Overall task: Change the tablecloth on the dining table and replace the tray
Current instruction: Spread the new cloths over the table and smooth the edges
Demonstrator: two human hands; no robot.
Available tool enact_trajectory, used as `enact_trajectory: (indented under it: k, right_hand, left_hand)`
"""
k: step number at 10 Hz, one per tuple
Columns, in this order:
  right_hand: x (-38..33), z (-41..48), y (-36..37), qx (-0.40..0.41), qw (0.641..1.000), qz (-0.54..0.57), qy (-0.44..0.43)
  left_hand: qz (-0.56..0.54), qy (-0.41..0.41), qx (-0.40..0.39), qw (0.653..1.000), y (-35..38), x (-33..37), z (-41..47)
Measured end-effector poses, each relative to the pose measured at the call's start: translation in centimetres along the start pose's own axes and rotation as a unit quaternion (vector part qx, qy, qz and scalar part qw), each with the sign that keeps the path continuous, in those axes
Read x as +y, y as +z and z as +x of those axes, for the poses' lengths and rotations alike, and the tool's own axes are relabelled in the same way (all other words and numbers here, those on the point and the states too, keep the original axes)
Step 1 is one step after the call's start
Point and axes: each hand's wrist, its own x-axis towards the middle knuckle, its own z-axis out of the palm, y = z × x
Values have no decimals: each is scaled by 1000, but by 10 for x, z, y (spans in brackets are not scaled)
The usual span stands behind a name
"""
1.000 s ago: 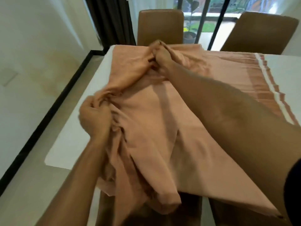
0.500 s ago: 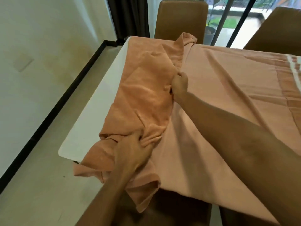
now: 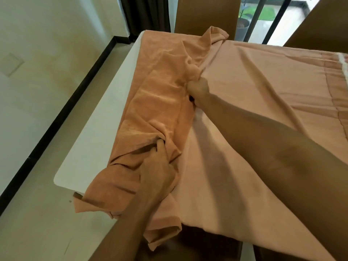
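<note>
Head view: peach cloth (image 3: 254, 95) spread over white table (image 3: 90, 147), its left edge folded back and bunched, one corner hanging off the near end. Left hand (image 3: 158, 172) grips the near bunch; right hand (image 3: 198, 89) grips the fold farther along. Two brown chairs (image 3: 205, 14) beyond.

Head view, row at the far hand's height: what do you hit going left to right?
wall → black skirting → floor strip → bare table edge → bunched tablecloth fold → right hand, gripping the cloth → flat tablecloth → striped border
</note>
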Motion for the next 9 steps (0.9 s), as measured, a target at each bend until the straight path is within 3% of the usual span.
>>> enact_trajectory:
  k: [1, 2, 3, 4, 5, 6, 7, 9]
  right_hand:
    - [-29, 0, 20, -72, 996, 34, -49]
    - [-68, 1, 41, -153, 983, 76, -74]
    - [-95, 4, 55, -210, 968, 127, -58]
    - [-87, -9, 51, -233, 969, 86, -4]
    - [-50, -16, 33, -192, 980, -48, 35]
    - [-11, -18, 10, -129, 989, -51, 50]
    - [11, -18, -12, -95, 994, 5, 53]
    - [0, -31, -37, -83, 991, 101, -13]
  left_hand:
    - [-31, 122, -77, 989, -15, -30, 35]
    - [72, -331, 313, 887, -46, -58, 63]
    - [-4, -86, 166, 982, -100, -46, 55]
    - [45, -108, 140, 983, -104, -37, 49]
    - [-99, 123, -222, 962, -65, -34, 46]
    - [-102, 22, 4, 995, -50, -14, 6]
    - [-80, 47, 93, 991, -39, -5, -9]
    - [-174, 67, 112, 976, -39, 7, -17]
